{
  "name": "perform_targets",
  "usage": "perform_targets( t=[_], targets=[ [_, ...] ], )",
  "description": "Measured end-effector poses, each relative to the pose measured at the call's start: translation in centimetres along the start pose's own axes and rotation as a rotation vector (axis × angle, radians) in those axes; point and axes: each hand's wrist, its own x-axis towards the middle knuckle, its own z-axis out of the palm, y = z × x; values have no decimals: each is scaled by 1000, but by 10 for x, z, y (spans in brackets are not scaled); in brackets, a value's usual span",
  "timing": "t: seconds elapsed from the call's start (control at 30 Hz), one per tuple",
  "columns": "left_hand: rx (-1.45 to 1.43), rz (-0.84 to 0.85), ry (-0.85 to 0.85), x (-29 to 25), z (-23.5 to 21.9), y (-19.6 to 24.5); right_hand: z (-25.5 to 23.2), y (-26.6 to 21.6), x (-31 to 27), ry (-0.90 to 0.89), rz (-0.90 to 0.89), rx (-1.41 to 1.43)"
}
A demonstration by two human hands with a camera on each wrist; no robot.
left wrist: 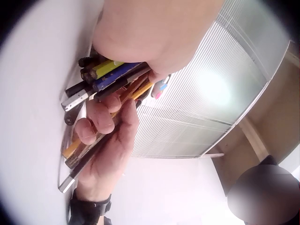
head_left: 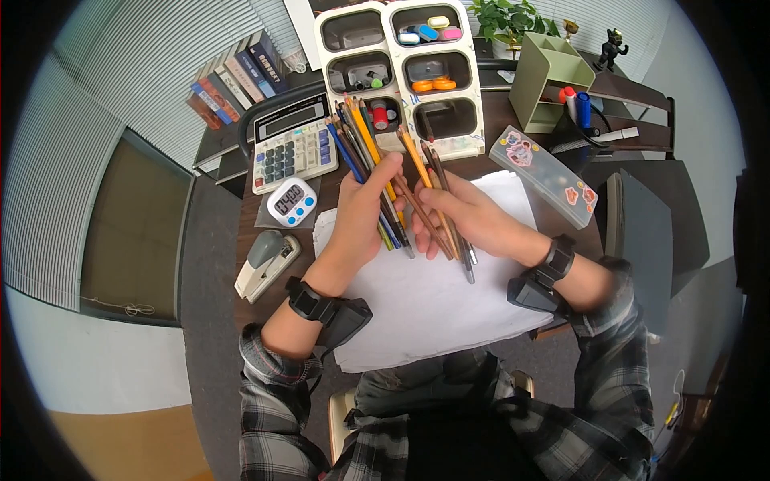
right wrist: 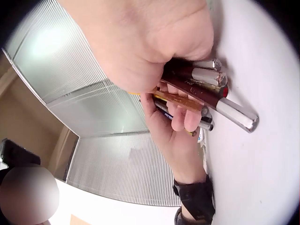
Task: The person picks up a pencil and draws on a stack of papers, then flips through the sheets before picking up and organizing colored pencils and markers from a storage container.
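Over white paper [head_left: 425,313], my left hand [head_left: 359,210] grips a thick bundle of pencils [head_left: 348,144], yellow, blue and dark ones, tips pointing away from me. Close beside it on the right, my right hand [head_left: 477,215] holds a smaller bunch of pencils [head_left: 417,160], thumb across them. A brown pencil [head_left: 425,216] lies slanted between the two hands. In the left wrist view, the blue pencil [left wrist: 115,77] and others stick out below the left palm. Dark red pencils [right wrist: 199,91] with silver ends project from under the right palm in the right wrist view.
A white compartment organizer [head_left: 399,80] with erasers and small items stands at the back. To the left are a calculator [head_left: 293,156], a timer [head_left: 291,201] and a stapler [head_left: 269,263]. A clear sticker-covered case [head_left: 545,175] and a green holder [head_left: 545,84] stand right.
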Motion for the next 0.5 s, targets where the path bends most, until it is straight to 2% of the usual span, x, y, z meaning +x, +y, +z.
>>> perform_targets(
  t=[0.17, 0.23, 0.33, 0.5],
  targets=[
    [-43, -24, 17, -2, 5, 2, 6, -2, -2, 25, 32, -2],
    [-12, -36, -64, 0, -2, -1, 4, 0, -1, 15, 15, -35],
    [51, -24, -86, -3, 0, 0, 3, 1, -1, -19, 14, -85],
    [86, -6, -59, -3, 1, -1, 2, 2, 0, -18, 13, -101]
  ],
)
